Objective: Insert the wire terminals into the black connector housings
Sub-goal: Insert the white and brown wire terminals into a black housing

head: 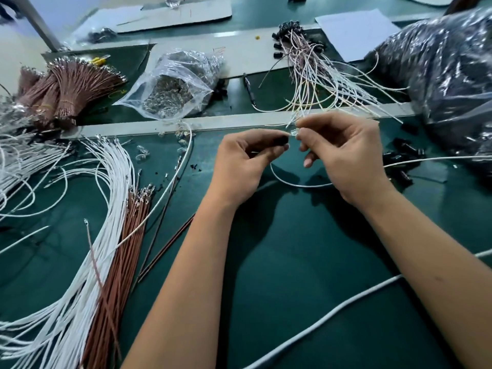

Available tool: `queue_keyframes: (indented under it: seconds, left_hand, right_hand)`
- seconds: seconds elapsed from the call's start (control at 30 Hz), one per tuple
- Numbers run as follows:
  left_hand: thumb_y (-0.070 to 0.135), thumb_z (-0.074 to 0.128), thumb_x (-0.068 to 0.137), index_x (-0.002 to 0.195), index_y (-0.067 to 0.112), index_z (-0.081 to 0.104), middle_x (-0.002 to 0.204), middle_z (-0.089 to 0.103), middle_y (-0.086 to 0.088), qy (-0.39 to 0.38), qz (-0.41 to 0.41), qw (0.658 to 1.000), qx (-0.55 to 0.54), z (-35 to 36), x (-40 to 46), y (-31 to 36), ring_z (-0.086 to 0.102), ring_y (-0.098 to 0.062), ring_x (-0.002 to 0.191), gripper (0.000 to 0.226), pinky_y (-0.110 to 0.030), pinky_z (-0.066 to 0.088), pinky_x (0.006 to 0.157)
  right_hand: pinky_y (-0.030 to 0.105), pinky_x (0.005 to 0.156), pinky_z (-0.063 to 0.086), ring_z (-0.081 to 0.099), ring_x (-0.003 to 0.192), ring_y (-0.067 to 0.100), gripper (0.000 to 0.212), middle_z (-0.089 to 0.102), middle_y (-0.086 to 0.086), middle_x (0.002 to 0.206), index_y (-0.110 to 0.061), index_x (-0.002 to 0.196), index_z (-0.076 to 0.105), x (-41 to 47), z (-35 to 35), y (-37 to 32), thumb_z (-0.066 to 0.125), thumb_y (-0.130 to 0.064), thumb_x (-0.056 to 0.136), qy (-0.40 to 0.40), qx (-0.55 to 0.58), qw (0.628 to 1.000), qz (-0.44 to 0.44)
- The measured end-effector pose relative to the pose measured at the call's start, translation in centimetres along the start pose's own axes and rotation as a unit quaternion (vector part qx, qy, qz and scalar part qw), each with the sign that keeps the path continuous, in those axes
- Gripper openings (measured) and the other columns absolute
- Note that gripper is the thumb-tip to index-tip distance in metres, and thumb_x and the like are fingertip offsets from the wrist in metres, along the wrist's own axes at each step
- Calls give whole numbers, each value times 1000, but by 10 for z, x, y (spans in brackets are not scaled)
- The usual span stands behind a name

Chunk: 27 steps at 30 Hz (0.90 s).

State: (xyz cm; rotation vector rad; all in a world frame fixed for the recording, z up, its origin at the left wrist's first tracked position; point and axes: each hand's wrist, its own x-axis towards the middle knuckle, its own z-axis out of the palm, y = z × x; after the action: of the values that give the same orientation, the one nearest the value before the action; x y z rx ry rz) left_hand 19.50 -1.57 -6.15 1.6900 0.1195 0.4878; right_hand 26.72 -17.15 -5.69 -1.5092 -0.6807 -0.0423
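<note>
L hand [243, 166] pinches a black connector housing [281, 140] btwn thumb and fingers, held up over the green mat [292, 262]. R hand [343, 158] is just beside it, thumb and forefinger pinched on a small clear/silvery wire terminal [292, 133] whose tip sits right at the housing's open end; can't tell if it's inside yet. A white wire [295, 183] loops down under both hands and lies on the mat below the R palm.

Left of the L hand: a fan of loose white wires [111, 182] w/ metal terminals, and next to them a flat bundle of brown wires [125, 243]. Further out past those, tied brown bundles [66, 86] standing splayed. Beyond the L hand, a clear plastic bag [173, 86] of small shiny parts, mouth open toward the hands. Beyond the R hand, a pile of finished wires w/ black housings [306, 57] on their far ends. Right of the R hand, loose black housings [404, 150] on the mat and a big crinkled plastic bag [447, 75] of dark parts. A thick white cable [332, 310] runs across the mat near the R forearm.
</note>
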Motion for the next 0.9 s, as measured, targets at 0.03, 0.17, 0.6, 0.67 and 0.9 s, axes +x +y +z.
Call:
queue_keyframes:
  seconds: [0.03,0.17,0.6,0.67,0.9]
  left_hand:
    - [-8,73,84,106,3,74,98,76,-15,3,-4,1000,-2,0,0,-1,73,-30,98,25,-33,56,95]
    - [-10,73,84,106,1,74,98,76,-15,0,3,1000,1,-1,1,-4,72,-22,94,25,-27,55,91]
    - [-2,80,80,104,9,79,90,78,0,20,53,992,114,-6,0,-7,74,-12,87,26,-29,58,85]
    - [-1,83,76,97,10,78,85,77,-2,38,48,993,97,-7,1,-7,74,-14,83,24,-32,59,82]
    - [-1,83,76,91,5,78,85,78,-1,17,47,994,97,-10,1,-8,75,-14,81,17,-30,59,81]
  right_hand:
    - [25,53,55,67,64,19,10,72,13,81,-1,99,75,0,0,1,74,4,90,0,-16,1000,-12]
    - [35,55,58,67,56,26,7,72,11,76,-3,97,76,0,-1,3,75,-2,90,-22,-67,997,-42]
    - [28,49,56,68,49,13,9,70,-1,65,-8,86,77,-2,-3,1,77,-14,93,-40,-167,984,-50]
    - [27,51,57,69,51,15,7,71,1,66,-5,89,78,-2,-2,2,78,-11,91,-36,-144,988,-38]
    - [35,54,61,69,53,23,5,71,5,65,-3,89,76,-1,-3,5,80,-6,88,-48,-62,997,10]
